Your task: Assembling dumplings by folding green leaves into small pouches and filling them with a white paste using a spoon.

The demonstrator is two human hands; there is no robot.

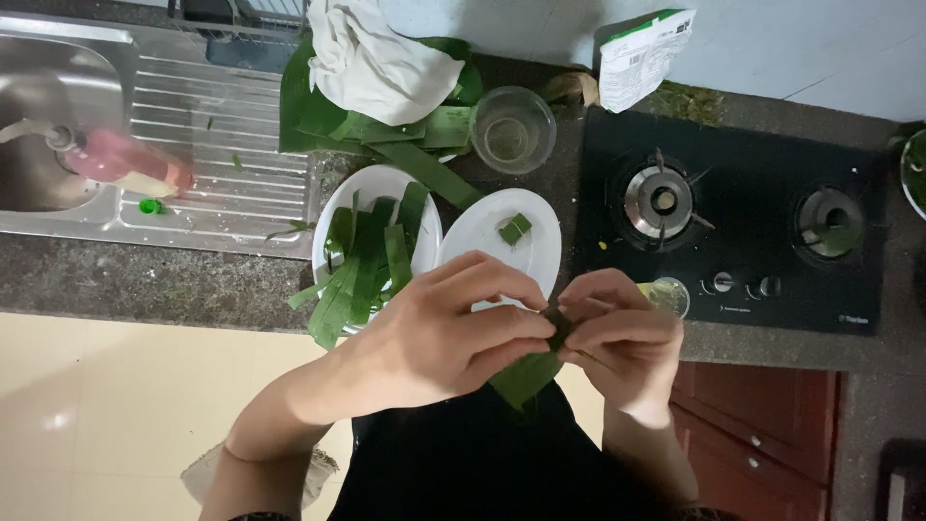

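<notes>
My left hand (439,333) and my right hand (622,338) meet in front of my body, both pinching one green leaf strip (529,371) that hangs down between them. Just beyond my hands stands a white plate (487,227) with a small folded green leaf piece (514,229) on it. To its left a white bowl (374,183) holds several cut green leaf strips (362,270), some hanging over the counter's edge.
A steel sink (58,125) with a drainboard lies at the left, with a pink bottle (121,164) and a green cap (149,205). Large leaves and a white cloth (376,58) lie behind the bowl, beside a glass cup (513,130). A black gas hob (733,227) is on the right.
</notes>
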